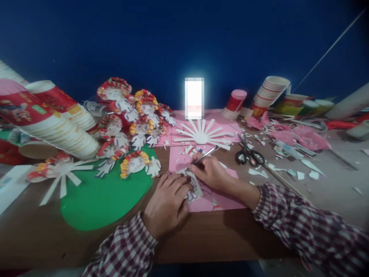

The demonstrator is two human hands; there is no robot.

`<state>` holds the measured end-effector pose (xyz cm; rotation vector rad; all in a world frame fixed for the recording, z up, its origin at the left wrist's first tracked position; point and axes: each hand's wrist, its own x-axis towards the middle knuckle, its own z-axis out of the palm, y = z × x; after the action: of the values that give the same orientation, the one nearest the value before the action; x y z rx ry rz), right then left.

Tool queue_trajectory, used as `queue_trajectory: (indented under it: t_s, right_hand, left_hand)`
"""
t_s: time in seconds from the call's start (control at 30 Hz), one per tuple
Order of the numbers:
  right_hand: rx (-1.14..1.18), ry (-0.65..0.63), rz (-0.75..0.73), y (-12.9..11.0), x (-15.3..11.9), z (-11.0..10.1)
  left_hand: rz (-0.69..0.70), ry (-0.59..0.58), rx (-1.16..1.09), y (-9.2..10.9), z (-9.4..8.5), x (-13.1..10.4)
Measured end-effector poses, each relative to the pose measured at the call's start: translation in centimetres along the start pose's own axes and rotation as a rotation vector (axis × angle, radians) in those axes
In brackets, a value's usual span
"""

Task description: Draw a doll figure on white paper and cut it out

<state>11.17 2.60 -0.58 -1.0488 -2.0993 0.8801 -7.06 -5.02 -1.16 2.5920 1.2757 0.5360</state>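
My right hand [211,175] grips a slim pen [208,152], its tip down at a small greyish-white paper piece [196,191] that has dark drawn lines. Beside it, my left hand [170,198] lies with its fingers over the paper's left part, holding it flat. Both rest on a pink sheet [227,202] that also bears some dark lines. A white paper cut into rays [201,137] is just beyond my hands. Left of them, paper figures with red and yellow curled hair [136,163] lie around a green oval sheet [103,196].
Stacked paper cups [62,129] lean at the left, and more cups [271,92] stand at the back right. Black-handled scissors [249,156], a wooden stick [284,182], pink paper [308,138] and white scraps [259,174] lie to the right. A bright blurred screen [194,96] stands behind.
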Motion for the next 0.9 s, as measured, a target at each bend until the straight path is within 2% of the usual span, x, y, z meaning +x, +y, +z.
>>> queue_trajectory:
  t_s: [0.9]
  right_hand:
    - [-0.014,-0.026,0.025,-0.04,-0.08,-0.08]
  left_hand:
    - [-0.004,0.002,0.012,0.09,-0.02,0.08]
